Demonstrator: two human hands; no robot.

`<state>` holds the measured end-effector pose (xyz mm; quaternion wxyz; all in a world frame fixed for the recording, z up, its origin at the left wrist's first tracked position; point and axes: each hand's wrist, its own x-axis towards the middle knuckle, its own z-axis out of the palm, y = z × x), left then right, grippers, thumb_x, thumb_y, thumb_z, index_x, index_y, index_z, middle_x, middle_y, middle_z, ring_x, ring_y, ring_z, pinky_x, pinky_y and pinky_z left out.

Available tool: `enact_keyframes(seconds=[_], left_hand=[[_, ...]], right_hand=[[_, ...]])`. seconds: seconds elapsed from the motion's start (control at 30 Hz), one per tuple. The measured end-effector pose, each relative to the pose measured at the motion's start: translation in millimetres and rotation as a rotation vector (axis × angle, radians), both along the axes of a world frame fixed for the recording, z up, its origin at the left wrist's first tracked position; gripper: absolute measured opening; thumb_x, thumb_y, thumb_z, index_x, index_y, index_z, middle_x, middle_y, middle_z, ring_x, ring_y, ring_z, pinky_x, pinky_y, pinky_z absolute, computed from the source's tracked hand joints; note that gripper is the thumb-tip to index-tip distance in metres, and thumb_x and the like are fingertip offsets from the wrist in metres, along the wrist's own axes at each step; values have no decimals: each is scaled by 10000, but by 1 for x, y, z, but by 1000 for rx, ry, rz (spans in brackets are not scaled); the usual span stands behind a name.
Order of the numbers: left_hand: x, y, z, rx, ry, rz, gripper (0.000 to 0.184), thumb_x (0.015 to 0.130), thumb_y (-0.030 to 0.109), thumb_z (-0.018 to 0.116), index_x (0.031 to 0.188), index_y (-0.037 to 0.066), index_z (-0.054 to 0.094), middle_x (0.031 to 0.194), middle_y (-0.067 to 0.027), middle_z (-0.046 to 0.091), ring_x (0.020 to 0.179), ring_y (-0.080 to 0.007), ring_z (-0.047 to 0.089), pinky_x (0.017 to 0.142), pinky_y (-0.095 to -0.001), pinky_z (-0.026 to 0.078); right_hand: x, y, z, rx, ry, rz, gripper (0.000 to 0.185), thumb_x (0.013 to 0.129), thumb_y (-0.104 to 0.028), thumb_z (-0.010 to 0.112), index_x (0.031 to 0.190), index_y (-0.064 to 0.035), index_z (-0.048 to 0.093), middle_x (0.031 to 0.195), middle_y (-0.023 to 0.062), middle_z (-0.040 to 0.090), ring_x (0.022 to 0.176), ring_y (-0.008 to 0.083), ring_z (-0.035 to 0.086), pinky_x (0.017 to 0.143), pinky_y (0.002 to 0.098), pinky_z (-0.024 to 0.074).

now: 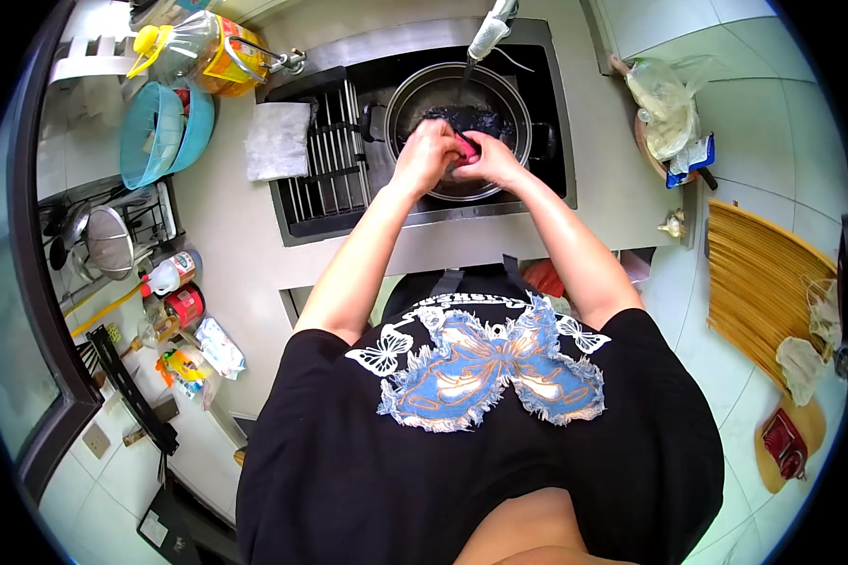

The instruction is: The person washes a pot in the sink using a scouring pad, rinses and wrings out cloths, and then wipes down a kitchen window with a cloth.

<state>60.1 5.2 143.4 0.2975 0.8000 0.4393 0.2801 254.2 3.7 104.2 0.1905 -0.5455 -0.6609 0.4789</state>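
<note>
Both my hands are over a round steel pot (395,104) with two dark side handles, set in a black sink (563,179). In my right hand (496,162), closed fingers grip a small bright pink thing (467,148), whose kind I cannot make out. Close against it, my left hand (428,156) has its fingers bent and pressed together; what they hold is hidden. Dark, wet-looking material (471,120) lies in the pot behind my fingers. A faucet (488,40) hangs over the pot's far rim.
Left of the pot are a metal drying rack (325,179) and a grey-white cloth (278,141). Farther left stand an oil bottle (193,52) and a blue basket (198,127). Plastic bags (667,104) sit at the right. A bamboo mat (763,287) is by the right wall.
</note>
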Motion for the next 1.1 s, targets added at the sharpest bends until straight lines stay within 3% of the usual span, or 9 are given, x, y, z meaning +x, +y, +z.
enact_keyframes(seconds=[0.13, 0.23, 0.33, 0.47, 0.57, 0.73, 0.87, 0.93, 1.1], left_hand=[[-8, 19, 46, 149, -127, 66, 319, 746, 129, 775, 1053, 104, 692, 1078, -68, 625, 1082, -254, 576, 960, -376, 442], [-11, 20, 71, -536, -651, -46, 830, 741, 276, 857, 1411, 64, 417, 1301, -85, 571, 1271, -194, 498, 1094, -360, 394], [-5, 20, 52, -691, -653, -86, 592, 648, 128, 897, 1164, 74, 613, 1014, -36, 675, 762, -120, 665, 657, -280, 558], [8, 20, 48, -450, -294, 100, 511, 635, 57, 814, 1115, 65, 639, 916, -94, 707, 843, -199, 688, 762, -347, 546], [8, 26, 54, -350, -76, 165, 534, 634, -1, 728, 1152, 59, 617, 1015, -172, 693, 979, -349, 669, 859, -404, 530], [19, 18, 74, -23, 30, 119, 539, 667, -65, 682, 1177, 77, 581, 1082, -149, 649, 1074, -353, 603, 891, -412, 504], [34, 15, 96, 278, 192, -144, 400, 685, 10, 701, 1071, 81, 623, 920, -89, 632, 940, -312, 614, 825, -414, 497], [36, 9, 92, 397, 216, -243, 333, 683, 44, 706, 1006, 86, 640, 900, -59, 631, 948, -264, 609, 851, -397, 480], [29, -18, 83, 321, 167, -266, 296, 656, 49, 734, 941, 94, 668, 897, -47, 604, 977, -252, 563, 875, -394, 474]], right_hand=[[-17, 17, 96, 0, 163, -128, 209, 761, -180, 758, 891, -23, 714, 818, 123, 707, 749, 188, 676, 708, 324, 522], [-22, 25, 128, 73, 315, -110, 164, 814, -138, 723, 918, -12, 735, 767, 72, 697, 693, 111, 628, 670, 282, 511], [-25, 25, 177, 140, 505, -155, 184, 850, -145, 736, 965, -1, 722, 828, 33, 703, 720, 91, 619, 677, 264, 509], [3, 22, 208, 59, 828, -394, 138, 909, -114, 686, 1024, -39, 685, 924, 19, 698, 831, 74, 635, 769, 225, 503], [55, 25, 157, -106, 667, -595, 166, 968, -179, 617, 1073, -54, 646, 935, 4, 683, 853, 95, 639, 785, 254, 525], [66, 26, 60, -647, 781, -629, 501, 976, -328, 598, 1257, 77, 509, 1189, 250, 595, 1055, 351, 632, 959, 427, 533], [23, 35, 34, -1135, 1176, -561, 762, 895, -618, 589, 1355, -21, 477, 1405, 272, 462, 1218, 390, 551, 1060, 555, 409], [6, 34, 33, -1013, 1176, -446, 739, 869, -711, 534, 1262, -87, 589, 1231, 127, 645, 1101, 293, 625, 973, 537, 474], [-22, 29, 6, -979, 1434, -575, 645, 843, -589, 680, 1157, -30, 612, 1028, 133, 698, 902, 270, 680, 883, 395, 546]])
